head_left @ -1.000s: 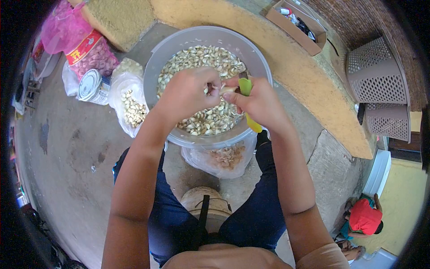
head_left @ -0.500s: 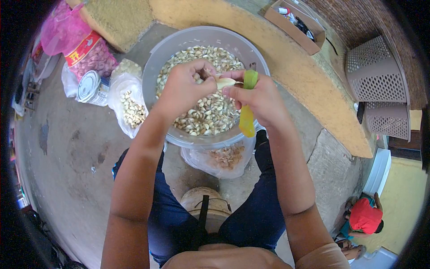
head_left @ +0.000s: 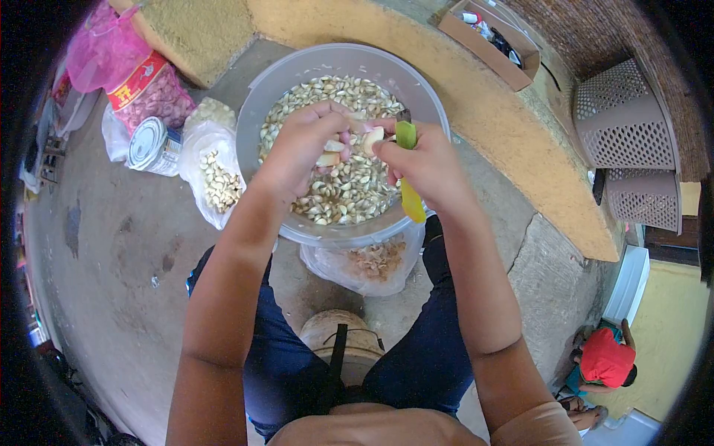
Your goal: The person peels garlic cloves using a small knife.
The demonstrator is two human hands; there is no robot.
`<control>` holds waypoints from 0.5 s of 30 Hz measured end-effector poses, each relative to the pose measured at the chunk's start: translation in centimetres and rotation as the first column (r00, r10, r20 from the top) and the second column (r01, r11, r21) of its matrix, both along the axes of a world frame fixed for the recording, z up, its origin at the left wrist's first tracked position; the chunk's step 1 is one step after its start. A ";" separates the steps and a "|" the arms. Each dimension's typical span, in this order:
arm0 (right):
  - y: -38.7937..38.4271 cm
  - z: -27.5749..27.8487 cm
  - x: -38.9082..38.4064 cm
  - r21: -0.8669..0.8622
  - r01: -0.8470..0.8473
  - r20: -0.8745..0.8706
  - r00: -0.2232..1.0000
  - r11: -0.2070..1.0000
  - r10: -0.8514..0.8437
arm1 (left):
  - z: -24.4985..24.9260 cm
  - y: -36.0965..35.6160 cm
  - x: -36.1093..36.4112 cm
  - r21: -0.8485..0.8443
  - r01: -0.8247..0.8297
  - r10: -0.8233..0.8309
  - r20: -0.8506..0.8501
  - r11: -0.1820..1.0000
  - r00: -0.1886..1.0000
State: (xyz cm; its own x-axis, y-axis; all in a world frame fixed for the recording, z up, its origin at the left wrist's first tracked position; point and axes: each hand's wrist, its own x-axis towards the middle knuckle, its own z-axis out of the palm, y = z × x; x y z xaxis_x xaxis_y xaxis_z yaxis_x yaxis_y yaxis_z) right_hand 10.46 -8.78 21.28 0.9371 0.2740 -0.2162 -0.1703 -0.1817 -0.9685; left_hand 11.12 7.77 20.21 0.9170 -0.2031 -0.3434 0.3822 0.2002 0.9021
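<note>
Above a large grey tub (head_left: 256, 97) of garlic cloves (head_left: 346, 197) in water, my two hands are close together. My left hand (head_left: 301, 145) is closed around a few garlic cloves (head_left: 328, 158) in its palm, with its thumb and forefinger near a strip of pale skin. In my right hand (head_left: 428, 160) is a small knife (head_left: 406, 136) with a green and yellow handle, held upright against the fingers; its blade is mostly hidden. The right thumb and forefinger also pinch a pale garlic clove (head_left: 372, 140).
Left of the tub stand an open plastic bag (head_left: 221, 182) of cloves, a metal can (head_left: 149, 143) and a pink mesh sack (head_left: 152, 93). A bag of peelings (head_left: 379, 262) lies below the rim. A low yellow wall (head_left: 513, 156) curves behind. A person in red (head_left: 606, 357) is at lower right.
The clove between my hands has turned and looks barer now. My left fingers have opened a little, showing cloves in the palm. The knife handle has tilted slightly.
</note>
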 end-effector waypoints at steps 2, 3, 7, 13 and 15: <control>0.0 0.2 0.0 -0.054 0.003 0.041 0.999 0.999 0.000 | -0.6 -0.1 0.2 0.042 0.001 -0.004 0.059 0.999 0.998; 0.0 0.1 0.0 -0.099 0.008 0.081 0.997 0.995 0.000 | -0.7 -0.1 0.2 0.064 0.001 -0.006 0.089 0.998 0.996; -0.2 -0.5 0.2 -0.222 0.009 0.237 0.970 0.975 0.046 | -0.5 -0.4 0.0 0.306 0.021 -0.107 0.266 0.952 0.958; -0.3 0.2 0.0 -0.405 0.011 0.306 0.944 0.914 0.124 | -0.4 -0.5 -0.3 0.541 -0.020 -0.231 0.392 0.841 0.890; -0.3 0.3 0.0 -0.422 0.011 0.311 0.941 0.906 0.134 | -1.0 -0.2 0.0 0.478 0.012 -0.217 0.375 0.878 0.901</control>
State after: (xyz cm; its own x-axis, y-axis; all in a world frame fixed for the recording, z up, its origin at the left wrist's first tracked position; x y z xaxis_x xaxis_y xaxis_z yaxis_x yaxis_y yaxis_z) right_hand 10.42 -9.04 21.55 0.9578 0.2872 -0.0084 0.1656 -0.5757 -0.8007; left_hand 11.10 7.52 19.23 0.9727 -0.2305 -0.0257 -0.0439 -0.2916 0.9555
